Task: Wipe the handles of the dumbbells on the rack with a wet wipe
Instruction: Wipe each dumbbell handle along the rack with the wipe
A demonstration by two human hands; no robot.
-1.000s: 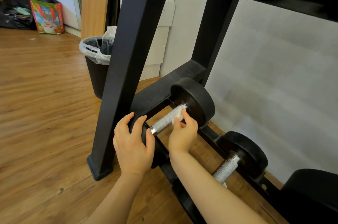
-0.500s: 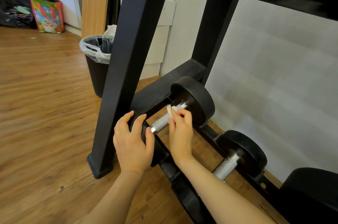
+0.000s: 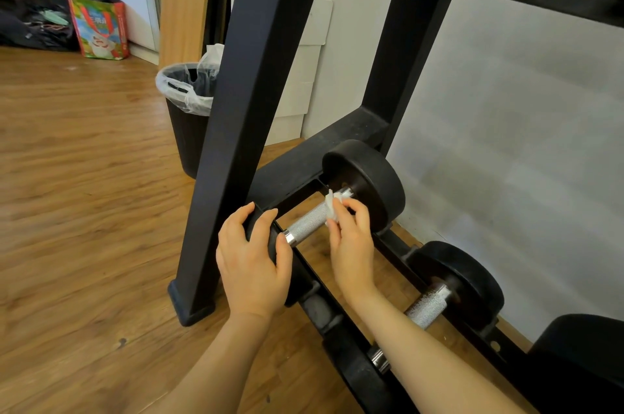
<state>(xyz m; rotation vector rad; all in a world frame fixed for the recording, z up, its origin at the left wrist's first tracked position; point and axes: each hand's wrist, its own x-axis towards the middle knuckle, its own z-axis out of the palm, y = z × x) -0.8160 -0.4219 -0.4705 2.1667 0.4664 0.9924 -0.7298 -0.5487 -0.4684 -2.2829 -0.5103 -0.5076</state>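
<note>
1. Nearest, at 6 o'clock: two bare forearms reach up into view from the bottom edge.
2. Left hand [image 3: 251,265], just below centre: fingers spread and curled over the near black head of the first dumbbell [image 3: 363,182], thumb tip touching the chrome collar of its handle.
3. Right hand [image 3: 351,241], at 3 o'clock of the left hand: fingertips pinch a crumpled white wet wipe [image 3: 332,207] against the far end of the knurled handle [image 3: 309,222], close to the far head.
4. First dumbbell: lies on the lowest tier of the black rack [image 3: 250,92], handle running from 7 to 1 o'clock between the two rails.
5. Second dumbbell [image 3: 462,282], at 4 o'clock: same tier, knurled handle partly hidden behind the right forearm.
6. Third black weight [image 3: 580,346], at 5 o'clock by the right edge: only part shows.
7. Wooden floor [image 3: 84,194]: under the rack, filling the left side.
8. Black bin [image 3: 187,119] with a clear liner, at 11 o'clock: behind the rack leg.
9. Colourful bag [image 3: 99,28], at 10 o'clock: farthest, against the wall beside dark bundles.
</note>
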